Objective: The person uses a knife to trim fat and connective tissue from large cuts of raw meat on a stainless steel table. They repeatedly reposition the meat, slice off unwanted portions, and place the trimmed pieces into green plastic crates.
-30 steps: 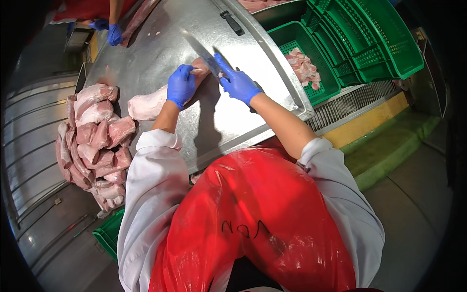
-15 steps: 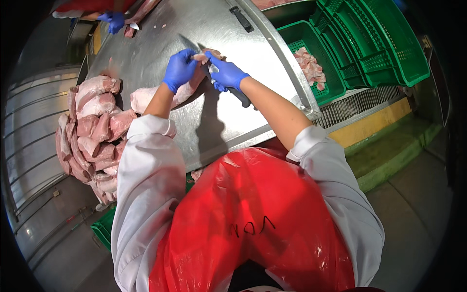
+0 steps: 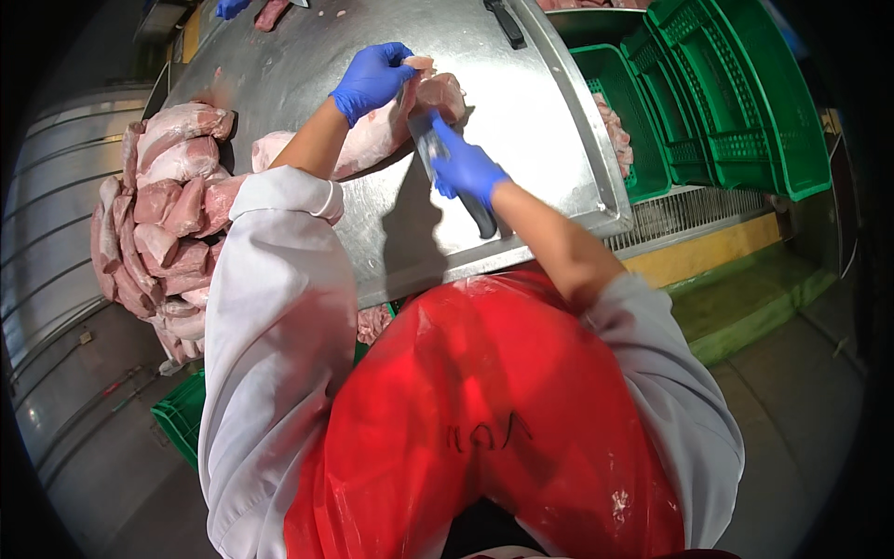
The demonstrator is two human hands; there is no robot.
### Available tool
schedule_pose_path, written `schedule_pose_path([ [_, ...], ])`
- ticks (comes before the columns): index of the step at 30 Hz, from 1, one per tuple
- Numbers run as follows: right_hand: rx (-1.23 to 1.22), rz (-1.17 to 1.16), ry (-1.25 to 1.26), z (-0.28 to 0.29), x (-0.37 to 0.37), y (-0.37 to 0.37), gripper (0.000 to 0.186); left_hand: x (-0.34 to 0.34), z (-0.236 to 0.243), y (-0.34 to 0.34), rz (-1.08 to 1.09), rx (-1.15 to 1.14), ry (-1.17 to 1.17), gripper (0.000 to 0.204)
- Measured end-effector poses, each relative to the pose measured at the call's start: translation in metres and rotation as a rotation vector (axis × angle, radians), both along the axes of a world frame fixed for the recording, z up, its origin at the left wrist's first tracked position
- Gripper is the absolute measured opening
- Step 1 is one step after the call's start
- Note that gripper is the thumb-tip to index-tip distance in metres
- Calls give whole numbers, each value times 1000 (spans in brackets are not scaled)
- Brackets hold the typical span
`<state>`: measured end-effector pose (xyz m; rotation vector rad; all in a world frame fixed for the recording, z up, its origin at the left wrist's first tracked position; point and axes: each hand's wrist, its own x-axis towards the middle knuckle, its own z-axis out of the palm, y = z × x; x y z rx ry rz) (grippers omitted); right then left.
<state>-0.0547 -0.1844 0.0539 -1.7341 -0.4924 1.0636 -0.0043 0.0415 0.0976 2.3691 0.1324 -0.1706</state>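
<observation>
A long pale-pink piece of meat [image 3: 372, 142] lies on the steel table, its cut end [image 3: 441, 96] toward the far right. My left hand [image 3: 374, 80], in a blue glove, pinches a strip of fat [image 3: 419, 65] at that end and holds it up. My right hand [image 3: 463, 168], gloved too, is closed around a knife [image 3: 482, 219] with a dark handle. Its blade lies against the meat just below the cut end, the tip hidden there. My right index finger stretches along the blade's back.
Many cuts of meat [image 3: 172, 228] are piled at the table's left. Another dark-handled knife [image 3: 506, 23] lies at the far edge of the steel table [image 3: 531, 177]. Green crates [image 3: 745, 102] stand at the right, one holding trimmings [image 3: 615, 135]. A co-worker's blue-gloved hand [image 3: 231, 8] shows at far left.
My hands have moved apart. The left has pulled the strip up and away, while the right has brought the knife down against the meat. The whole view has shifted slightly.
</observation>
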Motion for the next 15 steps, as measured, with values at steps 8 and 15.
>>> schedule_pose_path([
  [8, 124, -109, -5, -17, 13, 45, 80, 0, 35, -17, 23, -1, 9, 19],
  [15, 154, -60, -68, -23, -43, 19, 78, -9, 54, -4, 55, -84, -2, 20],
])
